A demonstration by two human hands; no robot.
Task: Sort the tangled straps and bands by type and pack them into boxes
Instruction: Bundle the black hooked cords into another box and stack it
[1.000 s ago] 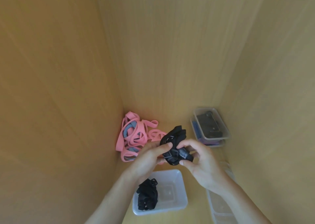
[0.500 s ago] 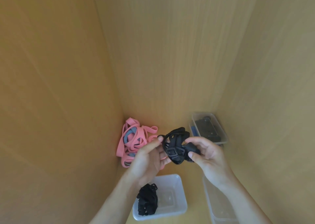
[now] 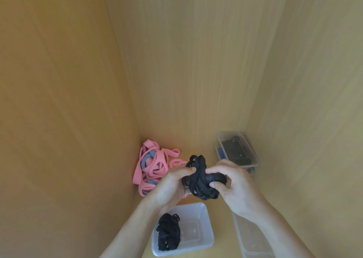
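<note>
Head view: half a second ago we had the black strap bundle [image 3: 200, 177] teased open with its loops splayed. Now we have pressed it back into a tighter wad. The left grip [image 3: 170, 187] pinches its near side and the right grip [image 3: 235, 189] curls thumb and fingers round its other end. We hold the bundle in the air, above and just behind the open box [image 3: 208, 236]. That box already holds packed black straps [image 3: 169, 232], so we judge this wad is nearly ready to go in beside them.

The pink and grey bands [image 3: 153, 167] lie unsorted in the back left corner, partly behind the left grip. A lidded box [image 3: 252, 155] of dark items sits back right, and a clear box [image 3: 253, 238] lies under the right forearm. We see nothing blocking the way down to the open box. A loose loop could snag on its rim.
</note>
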